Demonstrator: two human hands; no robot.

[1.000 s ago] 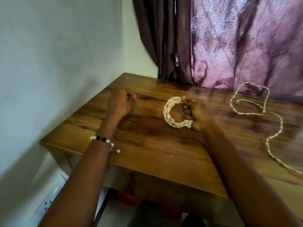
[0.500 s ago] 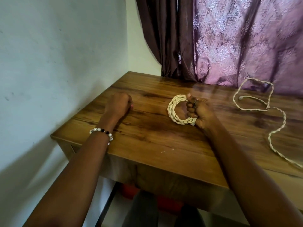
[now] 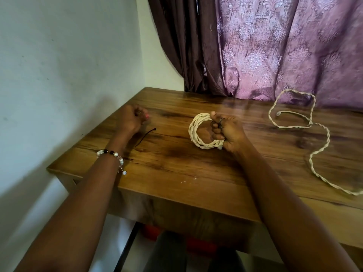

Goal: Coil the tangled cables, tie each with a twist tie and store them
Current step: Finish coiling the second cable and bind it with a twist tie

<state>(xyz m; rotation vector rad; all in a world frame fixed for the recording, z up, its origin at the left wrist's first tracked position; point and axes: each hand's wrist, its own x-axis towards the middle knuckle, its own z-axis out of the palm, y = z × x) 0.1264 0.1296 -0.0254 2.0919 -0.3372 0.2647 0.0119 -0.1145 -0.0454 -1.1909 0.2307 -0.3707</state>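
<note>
Cable (image 3: 198, 132), cream and twisted, forms a tight ring gripped by curled right-hand fingers (image 3: 217, 132); left fingers (image 3: 140, 114) curled.

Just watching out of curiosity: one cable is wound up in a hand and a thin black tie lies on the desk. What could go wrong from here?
The cream twisted cable coil is gripped only by the right hand; if that grip eases before tying, the loops may spring apart.

The thin black twist tie lies by the left hand, which is curled near it; so slim a tie may be fumbled one-handed.

The loose cream cable trails toward the wooden table's right side and might snag or slide off.
</note>
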